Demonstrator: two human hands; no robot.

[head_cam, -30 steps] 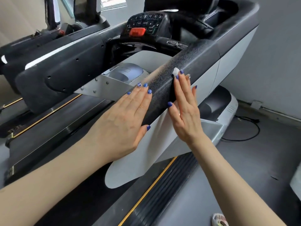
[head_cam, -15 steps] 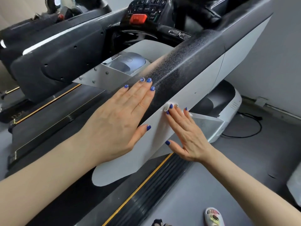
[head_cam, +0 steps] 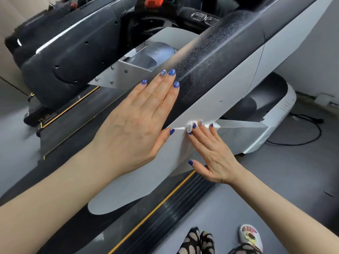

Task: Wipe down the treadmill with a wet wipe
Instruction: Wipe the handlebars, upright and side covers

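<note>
Wiping is the step in hand, as we judge it: our right hand (head_cam: 212, 153) lies flat on the white side panel (head_cam: 216, 105) of the treadmill (head_cam: 229, 57), fingers nearly straight, pressing the wet wipe (head_cam: 189, 125) under the fingertips, so that only a small crumpled white edge shows beside the index finger. Our left hand (head_cam: 141, 120) rests open on the black textured handrail (head_cam: 211, 70), fingers straight and together, holding nothing; it seems to serve as a brace. To do this well, we should keep the wipe spread under the pads rather than bunched, since a bunched wipe cleans only a narrow line. Strokes should run along the panel and overlap, with even pressure. The panel's lower edge, just beside our fingertips, will likely need a pass of its own. The handrail looks speckled, perhaps with dust or moisture; we cannot tell which.
</note>
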